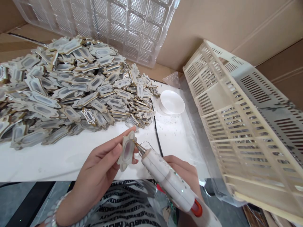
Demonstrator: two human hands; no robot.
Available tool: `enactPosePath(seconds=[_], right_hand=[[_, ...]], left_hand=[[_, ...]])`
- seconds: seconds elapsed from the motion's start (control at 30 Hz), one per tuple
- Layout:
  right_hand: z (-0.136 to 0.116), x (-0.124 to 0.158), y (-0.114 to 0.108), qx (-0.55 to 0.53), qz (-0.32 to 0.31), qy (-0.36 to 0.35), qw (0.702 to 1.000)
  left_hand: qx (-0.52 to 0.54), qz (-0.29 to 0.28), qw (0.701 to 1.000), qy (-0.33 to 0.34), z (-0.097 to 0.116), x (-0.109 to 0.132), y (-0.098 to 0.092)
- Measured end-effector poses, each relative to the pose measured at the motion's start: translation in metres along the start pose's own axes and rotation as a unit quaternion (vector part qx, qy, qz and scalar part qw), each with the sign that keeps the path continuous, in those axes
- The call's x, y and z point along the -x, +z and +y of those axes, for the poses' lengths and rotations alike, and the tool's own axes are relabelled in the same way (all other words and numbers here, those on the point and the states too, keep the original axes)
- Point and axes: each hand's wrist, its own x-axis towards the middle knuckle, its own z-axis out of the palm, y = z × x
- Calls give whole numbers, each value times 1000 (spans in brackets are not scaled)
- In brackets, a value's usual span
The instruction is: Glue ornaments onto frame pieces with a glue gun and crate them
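Between the thumb and fingers of my left hand is a small ornate frame-shaped plaque, pale grey with a long oval centre, held upright on its length. My right hand grips a white glue gun with a red-orange part near its back; its handle and most of my right fingers are hidden behind the body. The metal nozzle meets or nearly meets the plaque's upper right edge. Beyond my hands lies a large heap of similar plaques, most showing a grey side.
A white bowl stands right of the heap, with small crumbs scattered nearby. A cream slatted plastic crate borders the right side. Behind the heap leans a clear compartment tray. A black cord crosses the white tabletop.
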Motion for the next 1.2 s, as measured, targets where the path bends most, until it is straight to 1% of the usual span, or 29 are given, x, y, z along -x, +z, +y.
enactPosePath(seconds=[0.23, 0.33, 0.43, 0.67, 0.8, 0.87, 0.93, 0.97, 1.03, 1.07, 1.13, 1.2], right_hand=[[-3, -4, 2, -23, -10, -12, 1000], [-2, -3, 2, -9, -8, -12, 1000], [-1, -4, 1, 9, -7, -36, 999], [1, -6, -3, 74, 75, -85, 991], [-2, -5, -6, 94, 115, -81, 986], [-4, -6, -7, 107, 137, -76, 982], [-6, -6, -8, 126, 157, -79, 976], [-6, -7, -9, 133, 164, -81, 974], [-3, -6, -10, 143, 169, -82, 972], [0, -5, -10, 147, 171, -84, 971], [6, -3, -11, 156, 177, -87, 968], [11, 0, -12, 164, 187, -91, 964]], left_hand=[[-10, 12, 1000, 3, 0, -1, 2], [-5, 15, 1000, -6, -1, 0, 2], [-9, 21, 1000, -11, -2, 0, 1], [-8, 11, 1000, -24, -3, -3, -3], [2, 16, 1000, -27, -3, 0, -4], [14, 27, 999, -40, -1, 2, -4], [37, 53, 995, -75, 4, 4, -2], [51, 75, 991, -99, 6, 5, -1], [79, 138, 976, -146, 12, 5, 2], [90, 172, 968, -158, 15, 5, 4], [104, 229, 956, -154, 19, 4, 5], [112, 252, 953, -126, 21, 3, 5]])
